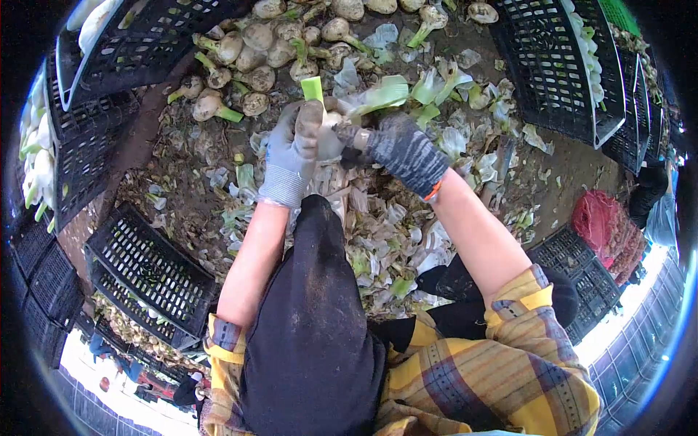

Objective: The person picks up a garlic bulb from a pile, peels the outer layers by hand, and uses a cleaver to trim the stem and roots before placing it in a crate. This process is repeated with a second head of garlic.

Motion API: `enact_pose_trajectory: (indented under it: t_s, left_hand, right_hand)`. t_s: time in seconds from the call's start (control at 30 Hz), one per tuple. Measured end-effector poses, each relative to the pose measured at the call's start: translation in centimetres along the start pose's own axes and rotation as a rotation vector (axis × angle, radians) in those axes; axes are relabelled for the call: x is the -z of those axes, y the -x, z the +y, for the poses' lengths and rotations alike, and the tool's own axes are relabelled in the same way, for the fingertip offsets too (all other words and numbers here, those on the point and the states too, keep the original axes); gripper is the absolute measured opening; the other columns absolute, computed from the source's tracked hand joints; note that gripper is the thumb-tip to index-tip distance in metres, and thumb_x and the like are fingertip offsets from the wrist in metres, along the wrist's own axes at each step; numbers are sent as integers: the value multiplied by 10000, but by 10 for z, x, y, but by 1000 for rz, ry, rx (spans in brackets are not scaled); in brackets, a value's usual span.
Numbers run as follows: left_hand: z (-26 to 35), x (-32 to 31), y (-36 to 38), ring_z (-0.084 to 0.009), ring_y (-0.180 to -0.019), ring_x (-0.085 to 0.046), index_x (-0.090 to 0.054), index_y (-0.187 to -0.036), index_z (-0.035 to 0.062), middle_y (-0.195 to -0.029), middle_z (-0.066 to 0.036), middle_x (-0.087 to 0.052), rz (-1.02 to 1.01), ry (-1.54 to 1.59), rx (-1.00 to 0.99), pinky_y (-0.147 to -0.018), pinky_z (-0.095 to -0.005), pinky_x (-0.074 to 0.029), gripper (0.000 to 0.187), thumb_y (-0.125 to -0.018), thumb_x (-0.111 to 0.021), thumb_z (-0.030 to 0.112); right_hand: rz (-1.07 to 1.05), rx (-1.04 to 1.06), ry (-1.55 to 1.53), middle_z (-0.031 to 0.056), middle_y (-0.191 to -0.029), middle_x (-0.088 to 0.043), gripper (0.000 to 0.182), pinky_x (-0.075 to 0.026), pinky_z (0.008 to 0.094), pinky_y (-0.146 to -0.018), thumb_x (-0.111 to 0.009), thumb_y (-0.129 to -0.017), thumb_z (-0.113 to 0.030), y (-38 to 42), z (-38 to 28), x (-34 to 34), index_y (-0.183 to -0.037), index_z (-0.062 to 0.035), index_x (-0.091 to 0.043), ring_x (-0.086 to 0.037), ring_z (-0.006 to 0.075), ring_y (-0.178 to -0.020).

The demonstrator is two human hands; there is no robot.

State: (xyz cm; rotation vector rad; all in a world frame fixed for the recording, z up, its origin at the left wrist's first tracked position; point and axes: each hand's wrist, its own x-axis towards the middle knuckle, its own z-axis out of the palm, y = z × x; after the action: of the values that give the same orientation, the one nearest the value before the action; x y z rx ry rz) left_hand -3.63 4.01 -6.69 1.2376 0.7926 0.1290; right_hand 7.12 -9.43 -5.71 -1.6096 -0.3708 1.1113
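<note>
My left hand (294, 145), in a light grey glove, is closed around a bulb whose cut green stalk (312, 89) sticks up above the fingers. Right beside it, my right hand (400, 149), in a dark mottled glove, has its fingers curled close to the bulb; what they hold is blurred. A pale green leaf piece (385, 94), smeared by motion, shows just above my right hand. Beyond the hands lies a pile of soil-stained bulbs (258, 54) with short green stalks.
Peeled skins (378, 240) litter the ground under my hands. Black crates stand at the left (153, 269), upper left (145, 43) and upper right (552, 65), some with white bulbs. A red net sack (600, 221) lies at the right. People are at the lower left.
</note>
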Motion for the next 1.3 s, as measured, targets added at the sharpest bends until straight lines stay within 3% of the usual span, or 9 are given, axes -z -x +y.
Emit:
enact_pose_trajectory:
  t_s: [0.17,0.37,0.43,0.53,0.63,0.8,0.83,1.17,1.3]
  left_hand:
    - [-11,-3,-3,-154,-890,-578,-456,-1219,0,-1024,-87,-579,-2,62,-28,-765,-272,-476,592,-845,-573,444]
    - [17,-11,-1,-145,-886,-573,-557,-1096,18,-1037,-96,-584,163,-52,231,-757,-267,-471,488,-883,-469,448]
    - [23,-9,-1,-145,-885,-574,-556,-1089,12,-1023,-93,-591,138,-14,205,-748,-266,-471,466,-899,-434,420]
    - [13,-5,-5,-147,-847,-587,-552,-1073,-11,-965,-95,-611,93,58,182,-729,-269,-474,454,-924,-373,378]
    - [15,-5,-4,-147,-795,-592,-548,-1075,-18,-936,-93,-616,-9,70,184,-720,-268,-473,506,-918,-367,428]
    - [20,-5,3,-134,-832,-555,-594,-1012,-18,-932,-86,-613,-41,-97,32,-776,-251,-438,543,-883,-463,493]
    - [18,-6,4,-135,-827,-557,-595,-1009,-18,-929,-86,-613,-30,-101,19,-769,-255,-442,546,-881,-466,497]
    - [22,-5,1,-133,-795,-578,-591,-1013,-15,-895,-91,-620,26,-84,16,-701,-258,-470,541,-878,-481,497]
    - [13,-3,-1,-134,-767,-572,-550,-1072,-24,-902,-83,-608,22,27,120,-677,-254,-471,518,-875,-511,454]
  right_hand:
    - [-76,15,622,152,-930,-624,308,-473,408,-727,-541,-821,-277,2,2,6,-1086,-132,-599,-597,318,-790]
    - [230,17,142,128,-922,-629,257,-509,352,-697,-512,-865,-176,-4,37,16,-1084,-53,-566,-622,226,-787]
    - [413,-342,-724,120,-898,-625,274,-535,338,-646,-438,-930,-283,-3,22,11,-1081,-88,-558,-633,220,-752]
    - [89,-544,-815,105,-879,-624,359,-534,319,-599,-423,-927,-376,1,12,16,-1098,-84,-542,-635,203,-701]
    - [-108,-372,-355,89,-856,-618,500,-526,293,-554,-482,-874,-490,-3,7,4,-1152,-77,-521,-631,182,-654]
    - [-142,-281,-66,90,-810,-632,430,-504,275,-646,-644,-798,-345,-8,-13,-6,-1046,1,-583,-602,149,-687]
    - [-113,-279,-343,70,-800,-620,361,-496,271,-625,-652,-787,-267,-2,-15,-8,-1016,6,-596,-582,122,-670]
    - [-113,-305,-334,87,-841,-640,303,-520,278,-625,-602,-826,-227,-1,-12,2,-1019,6,-597,-629,150,-689]
    - [-48,-61,215,201,-863,-627,378,-481,367,-694,-604,-770,-313,-2,-1,-1,-978,2,-611,-607,313,-770]
